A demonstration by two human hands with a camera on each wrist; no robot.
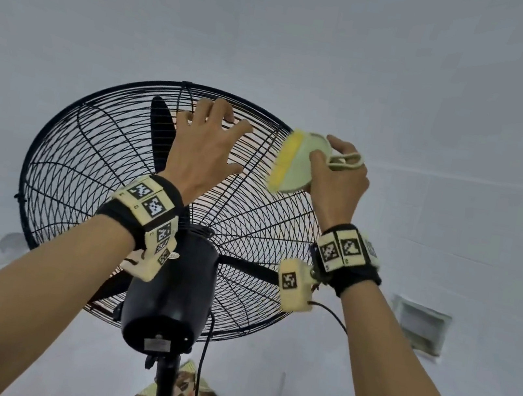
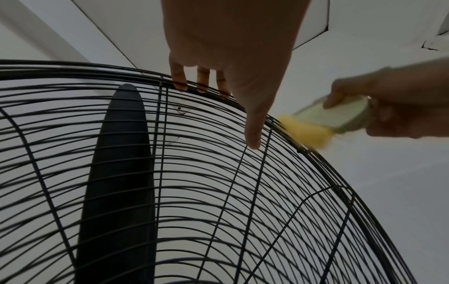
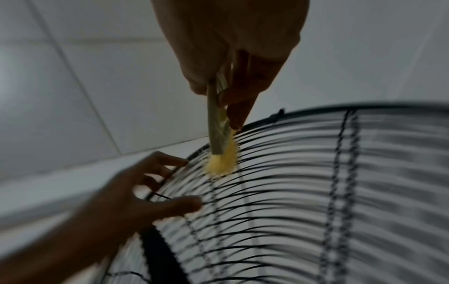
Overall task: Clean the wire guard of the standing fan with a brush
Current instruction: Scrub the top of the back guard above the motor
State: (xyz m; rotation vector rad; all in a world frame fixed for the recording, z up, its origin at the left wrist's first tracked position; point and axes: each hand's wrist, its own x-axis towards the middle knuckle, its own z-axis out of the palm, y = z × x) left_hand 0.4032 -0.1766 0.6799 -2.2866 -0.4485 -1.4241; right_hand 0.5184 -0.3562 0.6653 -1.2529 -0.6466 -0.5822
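Your right hand (image 1: 336,179) grips the brush (image 1: 294,163) at the wire guard (image 1: 89,150) rim; left hand (image 1: 204,147), fingers spread, braces beside it. Sweep along wires; bristle contact looks light, blurred.

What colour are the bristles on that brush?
Yellow bristles on a pale green plastic brush, clearest in the left wrist view.

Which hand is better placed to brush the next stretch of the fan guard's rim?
The right hand. It already holds the brush, whose yellow bristles sit against the wire guard at its upper rim. The left hand rests spread on the guard beside it, seemingly steadying it.
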